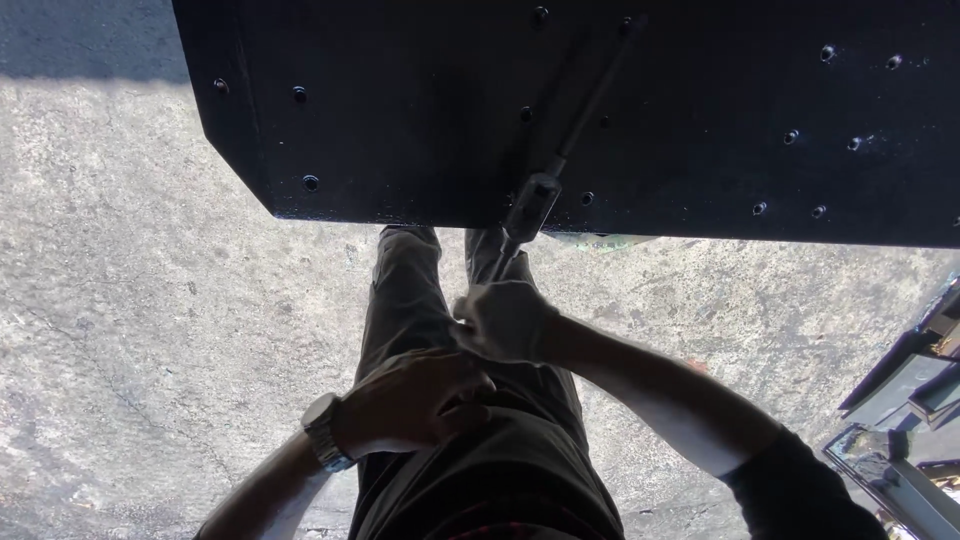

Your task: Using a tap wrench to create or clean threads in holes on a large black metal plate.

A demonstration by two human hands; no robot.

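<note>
A large black metal panel (420, 110) with several bolt holes fills the top of the head view. My right hand (503, 318) grips a long metal socket wrench (535, 200), whose shaft runs up and right across the panel. The tool's socket end sits at the panel's lower edge. My left hand (415, 398), with a wristwatch (323, 430) on the wrist, is curled just below the right hand, close to the tool's handle end; whether it touches the tool is hidden. My legs in dark trousers (410, 300) stand below.
Rough grey concrete ground (150, 320) spreads to the left and under the panel. Dark metal parts and boxes (910, 400) lie at the right edge. The panel's shadow covers the upper left.
</note>
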